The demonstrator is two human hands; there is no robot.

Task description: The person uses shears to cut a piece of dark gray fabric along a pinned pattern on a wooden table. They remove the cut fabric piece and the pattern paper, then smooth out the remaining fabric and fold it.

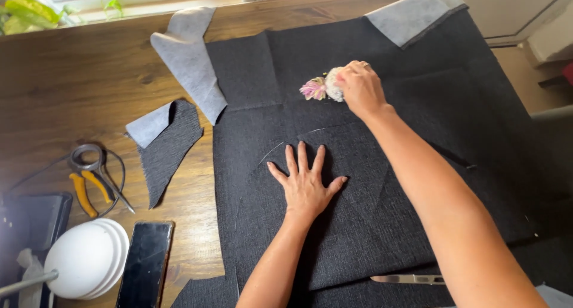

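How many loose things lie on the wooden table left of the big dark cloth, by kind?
Dark fabric offcut: 1
Yellow-handled pliers: 1
Wire coil: 1
White bowls, stacked: at least 2
Black phone: 1
Total: at least 6

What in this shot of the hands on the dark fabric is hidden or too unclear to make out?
- Head view: the pink and white bundle is mostly wrapped by the right hand, so its kind is unclear.
- The scissors show one blade; the right forearm covers the handles.
- The faint curved marks beside the left hand on the dark fabric are too thin to follow.
- The white bowls hide their insides; the left frame edge cuts the dark tray.
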